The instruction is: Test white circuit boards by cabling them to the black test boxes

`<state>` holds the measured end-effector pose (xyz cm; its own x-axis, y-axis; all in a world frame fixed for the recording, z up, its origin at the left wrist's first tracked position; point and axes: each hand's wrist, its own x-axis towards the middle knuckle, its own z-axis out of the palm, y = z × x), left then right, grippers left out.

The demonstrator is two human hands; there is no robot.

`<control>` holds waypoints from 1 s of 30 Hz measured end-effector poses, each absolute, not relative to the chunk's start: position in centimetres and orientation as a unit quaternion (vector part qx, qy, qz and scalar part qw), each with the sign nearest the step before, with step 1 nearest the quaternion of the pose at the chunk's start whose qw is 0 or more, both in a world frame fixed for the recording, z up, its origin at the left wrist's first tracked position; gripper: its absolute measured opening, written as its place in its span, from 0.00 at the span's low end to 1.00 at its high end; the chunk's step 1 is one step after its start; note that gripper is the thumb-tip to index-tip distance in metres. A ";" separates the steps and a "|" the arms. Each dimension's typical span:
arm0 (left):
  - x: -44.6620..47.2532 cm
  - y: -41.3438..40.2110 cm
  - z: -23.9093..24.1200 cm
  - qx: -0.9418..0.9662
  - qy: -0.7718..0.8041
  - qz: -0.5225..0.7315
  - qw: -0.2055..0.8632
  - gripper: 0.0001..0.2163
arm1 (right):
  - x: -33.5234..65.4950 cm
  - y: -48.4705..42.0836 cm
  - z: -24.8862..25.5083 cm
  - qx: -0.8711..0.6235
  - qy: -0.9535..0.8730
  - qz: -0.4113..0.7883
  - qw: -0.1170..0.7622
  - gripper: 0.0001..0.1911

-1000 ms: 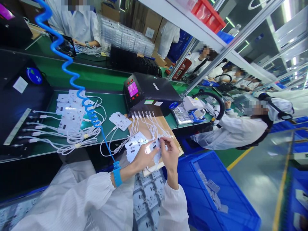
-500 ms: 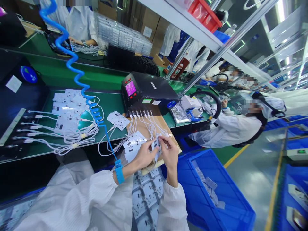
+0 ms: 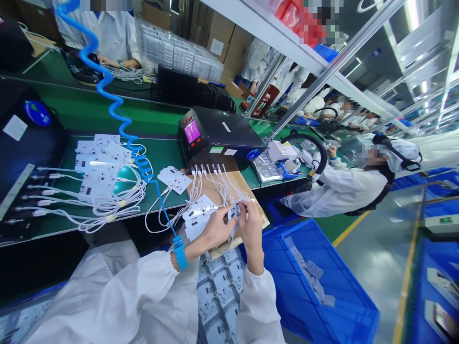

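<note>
My left hand (image 3: 219, 227) is closed on a small white circuit board (image 3: 234, 213), held tilted above the front of a brown board (image 3: 244, 184). At that circuit board's right edge, the fingertips of my right hand (image 3: 251, 223) are pinched together; whether a cable plug is also between them is hidden. A cable loop hangs just below my fingers. Beside my left hand lie more white circuit boards (image 3: 198, 217). White cables (image 3: 224, 186) run from a black test box (image 3: 222, 136) with a pink screen toward my hands. A blue wrist strap (image 3: 180, 252) circles my left wrist.
Boards (image 3: 102, 167) and coiled cables (image 3: 118, 205) lie at left by another black box (image 3: 28, 143). A blue coiled cord (image 3: 114, 102) hangs in front. Below are trayed boards (image 3: 218, 291) and a blue bin (image 3: 322, 272). A co-worker (image 3: 344, 186) sits at right.
My hands stay on the circuit board with only a slight shift of the fingers, and the board looks turned a little. The whole view has moved slightly.
</note>
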<state>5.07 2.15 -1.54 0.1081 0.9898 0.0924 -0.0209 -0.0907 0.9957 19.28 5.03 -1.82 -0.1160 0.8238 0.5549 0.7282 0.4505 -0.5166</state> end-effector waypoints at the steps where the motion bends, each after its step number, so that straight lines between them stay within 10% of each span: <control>1: 5.1 2.2 -1.6 0.546 0.449 0.496 0.505 0.21 | 19.2 5.1 -1.9 -0.521 -0.743 0.061 0.415 0.12; 30: 5.0 6.0 -1.1 0.616 0.503 0.462 0.392 0.15 | 29.6 1.5 -9.9 -0.563 -0.668 -0.040 0.485 0.13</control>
